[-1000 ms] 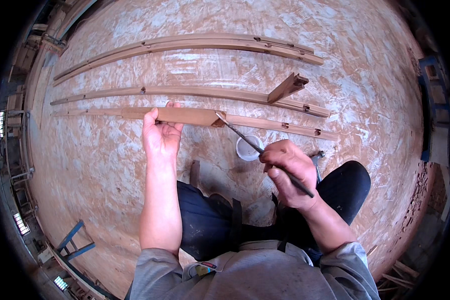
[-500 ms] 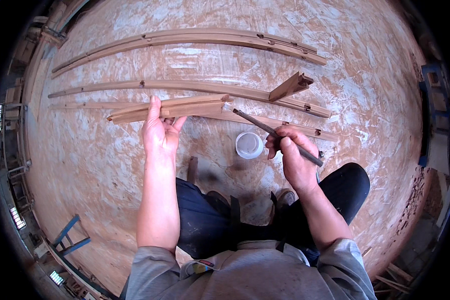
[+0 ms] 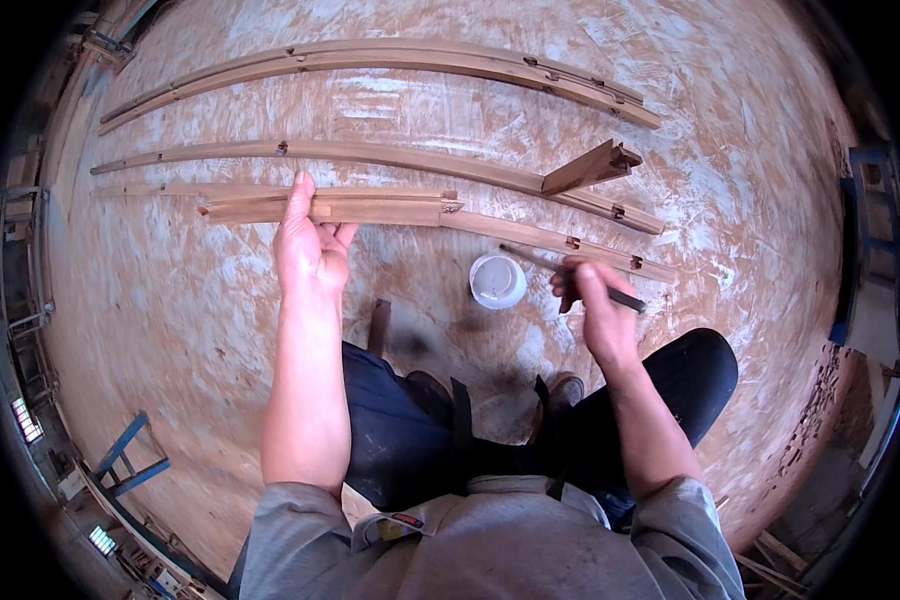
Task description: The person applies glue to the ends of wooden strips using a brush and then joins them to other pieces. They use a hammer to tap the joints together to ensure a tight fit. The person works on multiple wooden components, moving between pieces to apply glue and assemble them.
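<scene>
A short wooden rail (image 3: 385, 210) with shaped ends lies across my left hand (image 3: 310, 255), thumb on top and fingers beneath. White residue shows at its right end. In my right hand (image 3: 605, 315) is a slim dark stick (image 3: 532, 257), gripped between thumb and fingers. Its far tip points left, above and beside a white plastic cup (image 3: 500, 301), apart from the rail. Pale liquid appears to be inside the cup. Just beyond the held rail runs a long notched wooden strip (image 3: 520, 231), partly hidden behind it.
Farther out lie another long notched strip (image 3: 400, 165), with a short wooden piece (image 3: 585, 168) standing up from it, and a paired set of strips (image 3: 380, 55). A dark wood block (image 3: 379, 327) is near my left knee. A blue metal frame (image 3: 130, 455) stands at the lower left.
The stick's tip has left the rail's right end and dropped toward the cup. My left hand has shifted slightly left and away from me, and the rail now lies more level.
</scene>
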Motion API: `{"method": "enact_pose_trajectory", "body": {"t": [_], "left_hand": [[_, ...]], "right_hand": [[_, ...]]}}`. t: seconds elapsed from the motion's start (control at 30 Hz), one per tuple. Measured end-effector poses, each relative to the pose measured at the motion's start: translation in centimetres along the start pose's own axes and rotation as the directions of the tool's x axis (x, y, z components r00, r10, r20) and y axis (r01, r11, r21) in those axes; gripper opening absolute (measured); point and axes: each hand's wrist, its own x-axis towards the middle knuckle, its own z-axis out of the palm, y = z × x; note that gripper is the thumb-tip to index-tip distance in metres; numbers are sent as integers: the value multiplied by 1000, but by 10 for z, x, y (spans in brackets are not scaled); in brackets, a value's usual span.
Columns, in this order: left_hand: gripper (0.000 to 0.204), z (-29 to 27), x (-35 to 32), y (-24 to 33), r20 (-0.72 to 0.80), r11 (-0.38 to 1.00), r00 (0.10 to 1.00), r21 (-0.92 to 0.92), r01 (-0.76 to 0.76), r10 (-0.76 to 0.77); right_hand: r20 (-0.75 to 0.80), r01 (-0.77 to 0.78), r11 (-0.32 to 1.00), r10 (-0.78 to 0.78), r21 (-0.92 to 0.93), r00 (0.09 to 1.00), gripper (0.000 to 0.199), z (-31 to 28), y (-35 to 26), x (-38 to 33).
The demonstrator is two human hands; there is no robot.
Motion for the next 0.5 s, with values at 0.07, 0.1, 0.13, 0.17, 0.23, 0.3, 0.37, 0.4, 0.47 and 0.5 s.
{"method": "enact_pose_trajectory", "body": {"t": [0.07, 0.1, 0.13, 0.17, 0.23, 0.3, 0.37, 0.4, 0.47, 0.5], "left_hand": [[35, -2, 3, -4, 38, 999, 999, -25, -22, 23], [37, -2, 4, -5, 55, 999, 998, -26, -20, 21], [39, -3, 3, -4, 69, 999, 997, -28, -22, 24], [42, -2, 2, -4, 76, 998, 997, -61, -11, 15], [47, 3, -3, -3, 87, 992, 996, -123, 8, 3], [44, 7, -9, -2, 86, 993, 996, -118, 21, -11], [40, 11, -13, -1, 93, 993, 995, -114, 42, -32], [37, 9, -12, -1, 103, 990, 994, -128, 60, -47], [31, 3, -8, 1, 129, 983, 988, -153, 101, -82], [28, 6, -8, 0, 140, 985, 986, -134, 109, -90]], "right_hand": [[5, -92, 956, 98, -278, 995, 26, 9, 25, 10], [89, 77, 916, -45, -395, 995, 22, 13, 46, 15], [108, 70, 889, -23, -453, 994, 21, 15, 64, 17], [128, 71, 859, -7, -507, 992, 19, 19, 79, 20], [184, 203, 799, -118, -566, 976, 17, 14, 114, 28], [253, 296, 737, -174, -607, 952, 15, 10, 131, 27], [329, 362, 684, -185, -634, 926, 15, 5, 140, 25], [327, 350, 744, -186, -569, 927, 16, 6, 136, 25], [237, 204, 841, -93, -501, 967, 17, 2, 140, 24], [191, 131, 878, -46, -461, 980, 17, -2, 139, 25]]}}
